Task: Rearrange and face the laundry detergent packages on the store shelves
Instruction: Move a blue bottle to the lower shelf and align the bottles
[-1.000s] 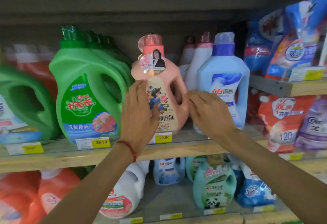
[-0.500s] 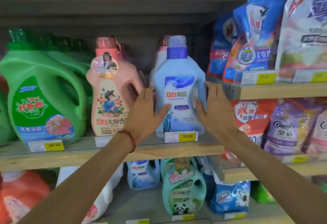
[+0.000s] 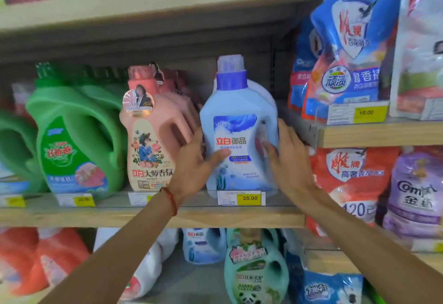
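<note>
A light blue detergent bottle (image 3: 236, 121) with a purple collar stands at the front of the middle shelf, label facing me. My left hand (image 3: 195, 167) presses its left side, thumb across the label. My right hand (image 3: 286, 157) clasps its right side, fingers around the handle edge. To its left stands a pink bottle (image 3: 149, 143) with a round hang tag. Further left is a green bottle (image 3: 76, 140).
The wooden shelf edge (image 3: 239, 217) carries yellow price tags (image 3: 249, 198). Powder bags (image 3: 345, 63) fill a higher shelf on the right, with more bags (image 3: 414, 193) below it. A teal bottle (image 3: 256, 267) and other bottles sit on the lower shelf.
Both hands left the pink bottle and moved right onto the blue bottle. They now grip it tighter, and the view has shifted up and closer.
</note>
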Motion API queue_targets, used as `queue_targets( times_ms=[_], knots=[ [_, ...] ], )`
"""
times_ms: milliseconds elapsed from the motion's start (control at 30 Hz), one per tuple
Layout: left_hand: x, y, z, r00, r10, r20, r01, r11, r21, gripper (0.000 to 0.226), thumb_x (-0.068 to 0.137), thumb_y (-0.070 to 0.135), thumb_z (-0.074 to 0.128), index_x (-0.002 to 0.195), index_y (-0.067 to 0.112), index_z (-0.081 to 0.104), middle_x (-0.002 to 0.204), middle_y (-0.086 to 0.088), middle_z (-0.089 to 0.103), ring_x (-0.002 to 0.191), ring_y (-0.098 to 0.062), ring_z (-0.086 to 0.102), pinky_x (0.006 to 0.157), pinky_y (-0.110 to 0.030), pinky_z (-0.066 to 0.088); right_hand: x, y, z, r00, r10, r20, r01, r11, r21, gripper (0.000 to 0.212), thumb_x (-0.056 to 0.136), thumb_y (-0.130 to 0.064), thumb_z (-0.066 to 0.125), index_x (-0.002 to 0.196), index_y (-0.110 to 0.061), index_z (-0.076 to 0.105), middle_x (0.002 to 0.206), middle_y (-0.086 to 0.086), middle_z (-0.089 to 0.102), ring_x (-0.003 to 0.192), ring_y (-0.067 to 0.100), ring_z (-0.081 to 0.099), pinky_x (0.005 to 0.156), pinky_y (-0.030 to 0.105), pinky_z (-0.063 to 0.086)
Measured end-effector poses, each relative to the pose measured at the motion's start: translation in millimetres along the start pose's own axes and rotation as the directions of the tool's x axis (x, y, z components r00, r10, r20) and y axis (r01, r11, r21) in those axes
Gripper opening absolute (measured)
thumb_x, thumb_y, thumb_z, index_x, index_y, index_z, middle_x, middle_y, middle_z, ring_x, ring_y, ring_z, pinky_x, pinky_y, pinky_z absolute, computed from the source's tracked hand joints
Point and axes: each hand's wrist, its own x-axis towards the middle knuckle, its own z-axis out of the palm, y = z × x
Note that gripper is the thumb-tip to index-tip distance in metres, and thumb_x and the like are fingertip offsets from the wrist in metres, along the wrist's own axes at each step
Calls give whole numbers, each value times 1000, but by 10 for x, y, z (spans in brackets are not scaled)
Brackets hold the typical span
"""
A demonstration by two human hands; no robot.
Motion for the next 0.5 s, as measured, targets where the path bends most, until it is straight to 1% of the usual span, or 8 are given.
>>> queue_targets(
  times_ms=[67, 133, 200, 300, 367, 433, 467, 500],
  knots=[
    [-48, 9, -7, 1000, 19, -9, -19, 1000, -5, 59, 88, 21, 80, 140, 18, 52, 123, 7, 74, 112, -12, 72, 96, -44, 59, -21, -28, -26, 1000, -18, -17, 19, 999, 48, 53, 99, -31, 54, 147, -10, 45, 121, 12, 63, 104, 34, 64, 82, 41, 46],
    [-115, 26, -11, 999, 40, -28, -41, 999, -24, 63, 88, 10, 79, 143, 15, 49, 123, 9, 74, 113, -10, 71, 97, -38, 59, -46, -65, -52, 998, -37, -42, 40, 996, 75, 49, 98, -20, 62, 144, -11, 48, 118, 10, 64, 97, 31, 65, 76, 37, 48],
    [-185, 67, -21, 997, 71, -42, -71, 997, -18, 70, 85, 8, 80, 146, 16, 46, 122, 15, 73, 114, -6, 70, 96, -29, 58, -75, -107, -81, 997, -34, -69, 40, 995, 86, 48, 98, -21, 64, 141, -8, 50, 118, 12, 65, 95, 29, 64, 73, 30, 45],
    [-264, 134, -86, 988, 147, -54, -147, 989, -2, 74, 84, 12, 82, 147, 20, 45, 124, 17, 71, 115, -2, 68, 95, -21, 55, -129, -221, -147, 991, -29, -127, 51, 983, 175, 50, 93, -29, 60, 136, -4, 54, 121, 15, 66, 102, 21, 58, 75, 19, 37],
    [-300, 199, -142, 979, 194, -63, -194, 981, 6, 73, 84, 11, 82, 146, 21, 45, 124, 21, 68, 114, 2, 67, 93, -16, 54, -146, -320, -209, 986, -24, -166, 62, 971, 231, 51, 91, -23, 61, 136, -2, 54, 123, 16, 65, 107, 17, 53, 78, 17, 35],
    [-319, 259, -199, 971, 226, -75, -224, 974, 31, 72, 84, 11, 82, 145, 20, 45, 119, 33, 65, 112, 5, 66, 92, -16, 55, -159, -405, -260, 977, -29, -209, 80, 968, 238, 49, 92, -18, 64, 137, -5, 52, 126, 15, 64, 111, 17, 53, 84, 16, 35],
    [-329, 285, -240, 969, 234, -80, -232, 972, 29, 72, 83, 12, 83, 145, 19, 45, 119, 34, 64, 113, 3, 66, 93, -20, 56, -163, -453, -286, 974, -33, -225, 86, 970, 229, 48, 93, -17, 65, 138, -8, 51, 126, 12, 64, 112, 17, 54, 86, 17, 36],
    [-332, 316, -286, 969, 233, -86, -234, 972, 1, 72, 82, 15, 84, 144, 20, 46, 125, 27, 63, 115, -2, 67, 97, -28, 57, -163, -502, -313, 970, -38, -239, 92, 972, 218, 47, 94, -17, 66, 137, -11, 51, 124, 8, 64, 110, 16, 56, 86, 17, 37]
  ],
)
